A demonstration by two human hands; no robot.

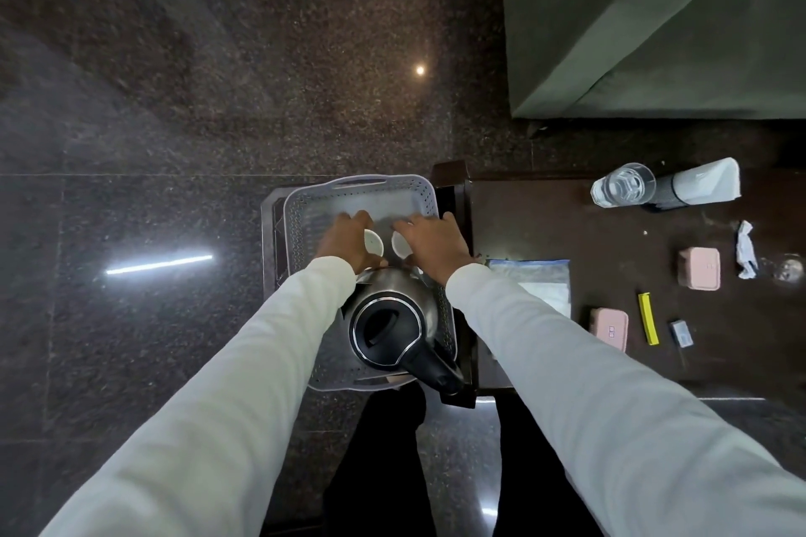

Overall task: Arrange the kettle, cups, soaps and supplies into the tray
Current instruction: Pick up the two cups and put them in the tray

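While both arms in pale sleeves reach forward over the grey perforated tray [425,198], each hand sits on a small white cup inside it. The left hand [349,242] curls over the left cup [374,242], its fingers [361,217] bent down around the far side of the rim so that only the near right part of the cup shows. The right hand [436,246] covers the right cup [399,243] in the same way, with its fingers [403,226] bent and close together over the cup's top; whether the thumbs press the cups cannot be told, since the palms hide them. The two cups stand just beside each other in the middle of the tray, apart by a narrow gap.

Nearer the person, also within the tray, the steel kettle [390,318] stands upright with its black lid up and its black handle pointing toward the near right corner, over the tray's edge. The tray rests on a dark stand beside the dark table [545,231].

On the table, well apart from the tray, lie the other supplies: a clear plastic bag [534,281] close to the tray side, two pink soap boxes [700,274] [609,328], a yellow sachet [647,318], a small grey packet [681,334], a crumpled white wrapper [746,255], a drinking glass [621,185] lying on its side and a white-wrapped roll [702,183] beside it.
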